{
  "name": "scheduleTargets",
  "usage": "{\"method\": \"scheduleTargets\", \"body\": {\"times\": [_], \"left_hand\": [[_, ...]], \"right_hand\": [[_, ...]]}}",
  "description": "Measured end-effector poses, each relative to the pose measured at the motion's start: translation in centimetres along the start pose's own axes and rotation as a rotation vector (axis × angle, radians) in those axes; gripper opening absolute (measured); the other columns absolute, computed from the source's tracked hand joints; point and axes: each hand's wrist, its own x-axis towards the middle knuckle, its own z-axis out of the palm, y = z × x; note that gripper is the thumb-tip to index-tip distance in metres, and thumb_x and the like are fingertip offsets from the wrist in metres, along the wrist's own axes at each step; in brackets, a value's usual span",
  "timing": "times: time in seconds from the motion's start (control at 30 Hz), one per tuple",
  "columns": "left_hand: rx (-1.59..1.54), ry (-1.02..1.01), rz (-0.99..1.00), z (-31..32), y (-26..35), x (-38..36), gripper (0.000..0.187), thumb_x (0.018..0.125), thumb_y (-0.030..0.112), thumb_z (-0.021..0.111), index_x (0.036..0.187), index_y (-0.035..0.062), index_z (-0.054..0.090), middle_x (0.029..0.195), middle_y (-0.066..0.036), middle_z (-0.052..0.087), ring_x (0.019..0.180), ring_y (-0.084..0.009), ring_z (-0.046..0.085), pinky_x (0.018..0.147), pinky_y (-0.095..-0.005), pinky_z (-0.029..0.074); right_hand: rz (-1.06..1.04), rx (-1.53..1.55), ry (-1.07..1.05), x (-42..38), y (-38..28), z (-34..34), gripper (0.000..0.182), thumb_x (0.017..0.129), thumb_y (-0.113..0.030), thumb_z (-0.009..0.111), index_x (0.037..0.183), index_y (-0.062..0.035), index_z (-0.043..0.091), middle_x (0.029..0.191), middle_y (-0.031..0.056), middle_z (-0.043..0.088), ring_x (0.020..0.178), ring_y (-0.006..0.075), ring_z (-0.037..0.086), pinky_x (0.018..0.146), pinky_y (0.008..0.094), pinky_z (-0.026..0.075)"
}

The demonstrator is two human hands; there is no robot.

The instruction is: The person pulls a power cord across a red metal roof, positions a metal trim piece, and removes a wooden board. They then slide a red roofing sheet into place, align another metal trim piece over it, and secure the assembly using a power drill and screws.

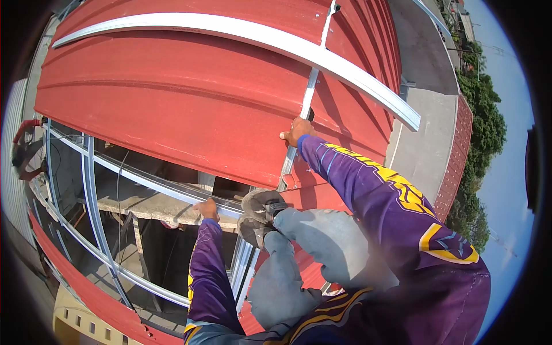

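Observation:
My right hand is closed round a narrow silver metal strip that runs up across the red roofing sheet. Lower and to the left, my left hand grips the edge of a long silver metal beam beside the sheet's lower edge. Some of its fingers are hidden. Close to this hand are my grey shoes, near the beam's end. A long pale metal channel lies across the sheet above my right hand.
Below the beam, an opening shows metal framing and a concrete ledge. Another person's red sleeve is at the far left edge. Grey roofing and trees lie to the right.

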Motion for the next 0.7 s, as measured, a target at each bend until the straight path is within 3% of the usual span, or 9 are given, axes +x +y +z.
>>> {"method": "scheduleTargets", "body": {"times": [0.1, 0.2, 0.27, 0.3, 0.4, 0.47, 0.57, 0.63, 0.7], "left_hand": [[0.109, -0.117, -0.085, 1.0, -2.3, 5.0, 0.083, 0.092, 0.023, 0.042, 0.139, -0.0137, -0.016, 0.141, -0.021, 0.042, 0.123, -0.031, 0.05, 0.096, -0.0431, 0.044], [0.14, -0.022, 0.069, 0.7, -3.3, 7.3, 0.089, 0.09, 0.017, 0.047, 0.139, -0.0106, -0.021, 0.131, -0.025, 0.05, 0.108, -0.0312, 0.058, 0.076, -0.0469, 0.05], [-0.111, 0.039, -0.033, 0.3, 0.1, 1.1, 0.09, 0.09, 0.016, 0.048, 0.138, -0.0114, -0.022, 0.127, -0.025, 0.053, 0.104, -0.0307, 0.06, 0.07, -0.045, 0.05], [-0.071, 0.042, -0.021, 0.2, 0.3, 0.7, 0.091, 0.09, 0.017, 0.048, 0.138, -0.011, -0.024, 0.128, -0.026, 0.052, 0.104, -0.0312, 0.06, 0.068, -0.0439, 0.051], [-0.135, 0.068, -0.011, -0.1, 1.8, -2.4, 0.096, 0.089, 0.016, 0.052, 0.14, -0.0059, -0.026, 0.131, -0.025, 0.05, 0.105, -0.0338, 0.059, 0.073, -0.0485, 0.051], [-0.138, 0.139, -0.009, -0.3, 3.9, -6.6, 0.079, 0.088, 0.021, 0.048, 0.142, -0.007, -0.002, 0.131, -0.02, 0.053, 0.113, -0.0302, 0.057, 0.095, -0.0419, 0.045], [-0.181, 0.062, -0.012, -0.3, 3.0, -4.1, 0.079, 0.087, 0.018, 0.049, 0.142, -0.0057, -0.003, 0.128, -0.021, 0.053, 0.112, -0.0302, 0.058, 0.096, -0.0405, 0.045], [-0.18, 0.085, -0.022, -0.1, 2.0, -2.6, 0.08, 0.087, 0.015, 0.05, 0.142, -0.0054, -0.005, 0.13, -0.021, 0.052, 0.112, -0.0311, 0.058, 0.095, -0.0429, 0.046], [-0.322, 0.132, 0.085, 1.7, -2.3, 4.4, 0.081, 0.086, 0.009, 0.053, 0.14, -0.0056, -0.005, 0.133, -0.023, 0.048, 0.111, -0.0328, 0.058, 0.092, -0.048, 0.047]], "right_hand": [[0.02, 0.001, -0.052, 0.2, 0.0, -0.2, 0.047, 0.073, -0.04, 0.083, 0.103, -0.0068, 0.068, 0.106, 0.0141, 0.069, 0.102, 0.0325, 0.067, 0.084, 0.0416, 0.054], [-0.005, -0.027, 0.057, -0.9, -0.3, -0.3, 0.046, 0.074, -0.04, 0.082, 0.102, -0.0067, 0.068, 0.107, 0.0141, 0.069, 0.102, 0.0327, 0.067, 0.085, 0.0413, 0.054], [-0.006, -0.061, 0.044, -0.8, -0.3, -0.7, 0.046, 0.075, -0.04, 0.081, 0.103, -0.0067, 0.068, 0.107, 0.0143, 0.069, 0.102, 0.033, 0.066, 0.085, 0.0415, 0.054], [-0.016, -0.102, 0.012, -0.8, -0.4, -0.6, 0.046, 0.075, -0.04, 0.081, 0.104, -0.0066, 0.068, 0.108, 0.0145, 0.069, 0.102, 0.0333, 0.066, 0.085, 0.0416, 0.054], [-0.114, -0.083, -0.018, 0.1, 0.6, -0.5, 0.048, 0.075, -0.044, 0.08, 0.097, -0.0028, 0.068, 0.099, 0.0194, 0.069, 0.097, 0.0362, 0.067, 0.081, 0.0444, 0.054], [-0.136, -0.074, -0.026, 0.2, 0.8, -0.1, 0.049, 0.075, -0.044, 0.08, 0.097, -0.0016, 0.068, 0.101, 0.0206, 0.068, 0.098, 0.0367, 0.067, 0.082, 0.0444, 0.053], [-0.184, -0.019, 0.131, 0.2, 1.0, 0.0, 0.051, 0.075, -0.045, 0.079, 0.096, 0.0, 0.068, 0.099, 0.0221, 0.069, 0.098, 0.0369, 0.067, 0.082, 0.0449, 0.053], [-0.158, -0.06, -0.081, 0.0, 0.7, -1.1, 0.053, 0.075, -0.047, 0.078, 0.097, 0.0, 0.068, 0.099, 0.0218, 0.069, 0.099, 0.0373, 0.066, 0.083, 0.0457, 0.053], [-0.272, -0.22, -0.059, 0.7, 0.6, -2.9, 0.053, 0.075, -0.048, 0.078, 0.097, -0.0002, 0.068, 0.099, 0.0219, 0.069, 0.099, 0.0375, 0.066, 0.083, 0.0458, 0.053]]}}
